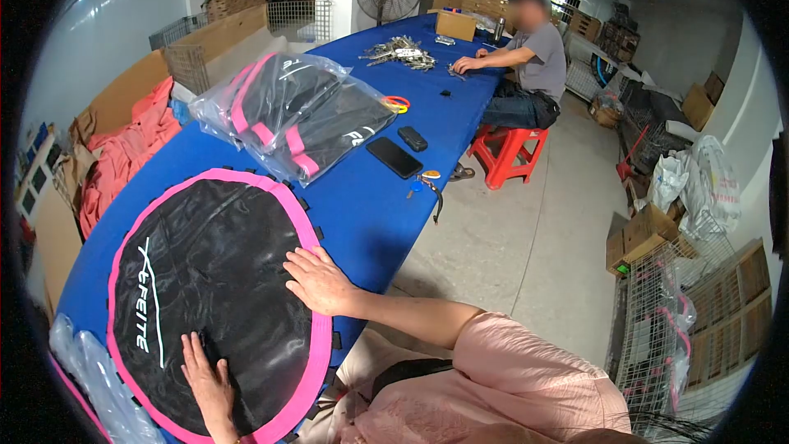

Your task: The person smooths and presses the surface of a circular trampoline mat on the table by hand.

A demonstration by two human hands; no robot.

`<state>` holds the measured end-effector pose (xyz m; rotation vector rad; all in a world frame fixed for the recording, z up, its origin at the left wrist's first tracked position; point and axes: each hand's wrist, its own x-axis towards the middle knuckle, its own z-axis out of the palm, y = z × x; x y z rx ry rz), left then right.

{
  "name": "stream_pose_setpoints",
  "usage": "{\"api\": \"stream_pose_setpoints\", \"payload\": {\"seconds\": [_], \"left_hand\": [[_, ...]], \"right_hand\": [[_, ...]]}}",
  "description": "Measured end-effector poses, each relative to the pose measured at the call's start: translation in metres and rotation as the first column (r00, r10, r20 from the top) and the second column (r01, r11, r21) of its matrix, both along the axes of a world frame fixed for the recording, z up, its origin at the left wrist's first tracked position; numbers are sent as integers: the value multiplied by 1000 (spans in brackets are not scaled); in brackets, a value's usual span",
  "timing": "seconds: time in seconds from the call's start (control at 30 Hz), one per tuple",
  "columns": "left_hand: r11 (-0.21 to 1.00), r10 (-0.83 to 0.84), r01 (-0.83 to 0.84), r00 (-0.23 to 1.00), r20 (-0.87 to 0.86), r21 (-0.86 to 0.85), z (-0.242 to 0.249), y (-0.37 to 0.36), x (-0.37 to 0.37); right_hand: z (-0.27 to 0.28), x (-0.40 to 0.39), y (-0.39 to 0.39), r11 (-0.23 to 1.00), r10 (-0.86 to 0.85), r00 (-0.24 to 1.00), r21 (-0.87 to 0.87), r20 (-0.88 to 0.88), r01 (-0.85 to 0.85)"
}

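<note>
A round black mesh mat (238, 255) with a pink border and white lettering lies flat on the blue-covered table (345, 189). My left hand (207, 382) rests on the black mesh near the lettering, fingers stretched out and holding nothing. On the mat's right edge, across the pink border, my right hand (320, 281) lies palm down with its fingers spread. Beyond the mat sits a clear plastic bag (288, 115) with folded black and pink mats inside. A black phone (394, 157) and a small black case (412, 139) lie to the right of the bag.
Keys (427, 185) lie at the table's right edge. Further back, a person (538, 53) on a red stool (505, 156) handles metal parts beside a pile (403, 53) and a cardboard box (455, 25). Plastic wrap (99, 378) is at the lower left.
</note>
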<state>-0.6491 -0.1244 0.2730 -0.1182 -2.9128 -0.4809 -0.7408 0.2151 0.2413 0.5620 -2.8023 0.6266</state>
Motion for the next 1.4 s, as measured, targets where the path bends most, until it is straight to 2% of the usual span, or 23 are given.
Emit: {"api": "stream_pose_setpoints", "payload": {"seconds": [0.13,0.17,0.2,0.27,0.33,0.37,0.4,0.47,0.5,0.63,0.8,0.87,0.9,0.97,1.03,1.07,1.13,1.2,1.27,1.33,1.37,1.4], "left_hand": [[983,159,-164,985,-61,-86,0,-37,30],[955,253,-260,965,-62,-144,-7,-49,40],[951,199,-240,958,-208,-194,2,-58,51],[937,173,-257,931,-323,-237,1,-75,76],[822,299,-411,901,-315,-394,-6,-91,101],[929,91,-278,811,-578,-243,-38,-126,107],[928,96,-283,810,-578,-243,-42,-129,117],[793,300,-479,844,-444,-376,-50,-136,134],[871,348,-460,825,-445,-172,-72,-149,140],[898,270,-416,778,-568,-143,-126,-188,138],[912,173,-383,682,-711,-145,-137,-196,129],[886,155,-429,635,-757,-178,-138,-193,127],[870,147,-454,611,-778,-192,-133,-186,126],[835,129,-505,566,-814,-219,-135,-183,128],[798,104,-550,528,-843,-246,-125,-169,128],[798,106,-551,530,-841,-246,-114,-159,132],[870,417,-492,752,-510,-14,-64,-121,144],[854,476,-518,747,-464,42,-43,-104,149],[841,521,-532,746,-415,100,-46,-108,149],[828,538,-551,724,-431,108,-75,-135,149],[819,551,-562,710,-439,119,-84,-138,145],[748,652,-660,709,-266,73,-39,-101,144]], "right_hand": [[-2,1,0,1000,2,1000,-20,-26,-3],[0,2,1,1000,6,1000,-25,-29,-7],[3,3,1,1000,7,1000,-28,-24,-8],[8,4,0,1000,4,1000,-11,4,-4],[11,5,1,1000,7,1000,-10,12,-7],[11,5,0,1000,5,1000,-6,15,-5],[10,5,-1,1000,11,1000,-7,16,-11],[8,3,-1,1000,-1,1000,-6,7,1],[8,4,-1,1000,1,1000,-5,5,-1],[12,5,-1,1000,-3,1000,-6,8,3],[15,4,3,1000,6,999,2,38,-6],[11,4,6,992,10,999,-128,40,-5],[13,3,9,992,14,999,-127,35,-10],[16,2,18,893,54,991,-450,120,6],[6,-9,33,855,-46,999,-516,23,51],[12,-14,49,833,-102,995,-548,-5,82],[37,-36,93,801,-178,984,-584,-20,133],[68,-73,142,722,-353,935,-622,43,301],[104,-94,183,394,-388,911,-868,140,301],[123,-103,207,349,-404,900,-881,165,318],[118,-105,210,405,-358,926,-872,124,274],[104,-109,209,502,-324,940,-824,103,263]]}}
